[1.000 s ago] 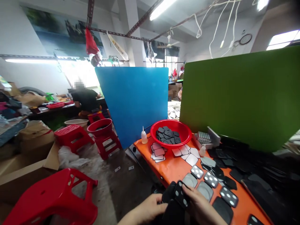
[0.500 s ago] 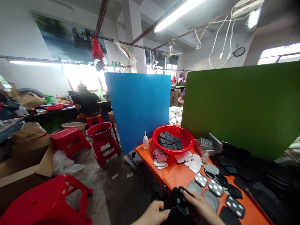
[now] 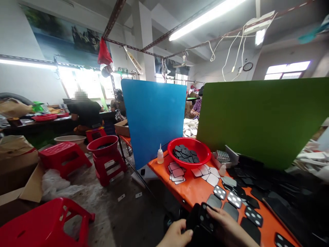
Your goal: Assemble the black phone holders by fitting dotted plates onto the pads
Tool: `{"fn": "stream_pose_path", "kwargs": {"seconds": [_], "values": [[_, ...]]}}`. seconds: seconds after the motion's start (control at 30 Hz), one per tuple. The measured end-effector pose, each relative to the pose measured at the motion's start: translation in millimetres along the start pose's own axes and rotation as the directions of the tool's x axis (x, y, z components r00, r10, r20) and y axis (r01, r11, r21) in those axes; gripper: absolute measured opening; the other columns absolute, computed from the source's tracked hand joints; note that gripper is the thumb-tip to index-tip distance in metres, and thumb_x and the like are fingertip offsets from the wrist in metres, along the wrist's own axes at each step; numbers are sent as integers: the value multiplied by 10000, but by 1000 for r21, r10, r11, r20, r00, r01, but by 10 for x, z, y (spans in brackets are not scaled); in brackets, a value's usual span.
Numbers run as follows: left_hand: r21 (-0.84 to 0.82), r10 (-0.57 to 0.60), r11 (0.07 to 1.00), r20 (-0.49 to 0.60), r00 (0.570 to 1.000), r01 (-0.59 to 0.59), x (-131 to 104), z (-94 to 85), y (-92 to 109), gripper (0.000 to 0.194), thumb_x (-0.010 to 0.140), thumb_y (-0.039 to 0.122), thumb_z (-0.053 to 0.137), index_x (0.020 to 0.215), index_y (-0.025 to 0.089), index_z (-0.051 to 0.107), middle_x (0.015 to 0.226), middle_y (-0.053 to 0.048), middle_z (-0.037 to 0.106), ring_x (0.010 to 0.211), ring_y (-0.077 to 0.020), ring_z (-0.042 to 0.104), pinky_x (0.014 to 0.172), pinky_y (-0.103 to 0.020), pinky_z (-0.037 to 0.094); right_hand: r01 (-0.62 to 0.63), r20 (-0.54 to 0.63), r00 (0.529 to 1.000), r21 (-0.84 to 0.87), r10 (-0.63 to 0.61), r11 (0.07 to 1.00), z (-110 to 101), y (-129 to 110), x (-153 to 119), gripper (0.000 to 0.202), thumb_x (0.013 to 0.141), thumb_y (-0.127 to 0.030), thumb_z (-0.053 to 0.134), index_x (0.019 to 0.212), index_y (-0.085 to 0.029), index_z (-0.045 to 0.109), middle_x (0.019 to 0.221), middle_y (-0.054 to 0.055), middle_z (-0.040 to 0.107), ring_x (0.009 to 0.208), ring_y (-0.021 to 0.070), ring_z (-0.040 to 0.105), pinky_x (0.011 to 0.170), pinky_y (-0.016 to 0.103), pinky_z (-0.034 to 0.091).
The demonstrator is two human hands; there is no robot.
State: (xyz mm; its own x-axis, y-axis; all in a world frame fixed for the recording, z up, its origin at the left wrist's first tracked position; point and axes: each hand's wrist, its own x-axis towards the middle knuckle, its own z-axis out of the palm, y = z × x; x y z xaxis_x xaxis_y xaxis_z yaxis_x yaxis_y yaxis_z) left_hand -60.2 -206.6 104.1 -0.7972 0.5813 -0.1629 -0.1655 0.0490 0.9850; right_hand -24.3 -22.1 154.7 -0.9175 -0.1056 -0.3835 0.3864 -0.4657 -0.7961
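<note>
Low at the bottom of the view, my left hand (image 3: 177, 234) is closed with its thumb over a dark black piece, whose outline blends into the black behind it. Beside it, my right hand (image 3: 227, 223) grips the edge of a black dotted pad (image 3: 206, 216) with dull grey spots. The two hands hold the black pieces close together in front of the orange table (image 3: 190, 192). Just right of them lie black pads with white dots (image 3: 234, 199) and plain grey pads (image 3: 230, 211).
A red basin (image 3: 171, 156) of black pieces stands on the table, near a dropper bottle (image 3: 160, 156) and white cards (image 3: 177, 172). Blue (image 3: 156, 116) and green (image 3: 257, 120) panels rise behind. Red stools (image 3: 61, 219) and a cardboard box (image 3: 28, 181) are at left. People sit farther back.
The view has shifted, bringing another dotted pad in at the lower right. Both hands appear slightly farther right, still holding the black pieces with nearly the same grip.
</note>
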Motion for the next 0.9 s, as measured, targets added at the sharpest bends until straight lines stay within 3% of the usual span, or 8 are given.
{"fn": "stream_pose_path", "kwargs": {"seconds": [0.17,0.27,0.33,0.43,0.57,0.73,0.9], "values": [[-84,23,996,-94,995,-31,151,29,78,299,602,400,667,703,125,605,670,-26,620,652,-161,530,621,-257,382,35,-42,999,31,-33,999,3,-15,-55,370,622,-443,667,819,-131,647,800,105,653,733,205,622,680,280,460],[-189,-39,982,-94,995,21,277,26,164,315,695,443,569,797,146,557,694,-36,643,606,-152,559,578,-260,410,56,-80,996,67,-51,996,-82,-18,-54,367,633,-440,661,830,-132,627,806,98,652,758,194,620,695,270,453],[-251,-94,965,-77,993,72,357,16,231,324,753,456,490,905,171,510,754,-41,656,624,-149,587,568,-254,425,58,-140,989,67,-48,996,-169,-24,-41,366,654,-440,645,871,-149,602,795,79,649,713,172,618,616,246,453],[-340,-176,927,-23,984,158,452,18,338,362,772,451,474,1024,192,459,874,-64,660,726,-163,619,637,-272,452,55,-221,974,62,-40,997,-313,-57,-17,351,677,-444,623,900,-178,567,743,41,635,609,139,596,480,199,408],[-491,-271,819,124,955,296,487,103,436,339,768,390,516,1033,183,481,925,-88,659,801,-206,629,739,-335,457,120,-244,966,138,-83,983,-473,-108,45,313,693,-432,612,878,-190,539,720,3,605,574,102,566,474,185,401],[-446,-272,818,256,928,363,477,260,437,456,670,176,619,1105,206,483,969,-74,651,872,-237,613,778,-350,442,147,-265,959,147,-104,978,-555,-67,178,313,694,-438,608,874,-197,522,717,-10,583,547,81,535,479,193,411],[-403,-297,824,293,909,399,451,348,400,518,634,128,621,1125,197,469,953,-81,652,793,-231,623,738,-346,449,151,-307,945,99,-114,984,-497,10,204,351,667,-458,621,886,-196,539,700,-24,560,549,71,521,486,187,409]]}}
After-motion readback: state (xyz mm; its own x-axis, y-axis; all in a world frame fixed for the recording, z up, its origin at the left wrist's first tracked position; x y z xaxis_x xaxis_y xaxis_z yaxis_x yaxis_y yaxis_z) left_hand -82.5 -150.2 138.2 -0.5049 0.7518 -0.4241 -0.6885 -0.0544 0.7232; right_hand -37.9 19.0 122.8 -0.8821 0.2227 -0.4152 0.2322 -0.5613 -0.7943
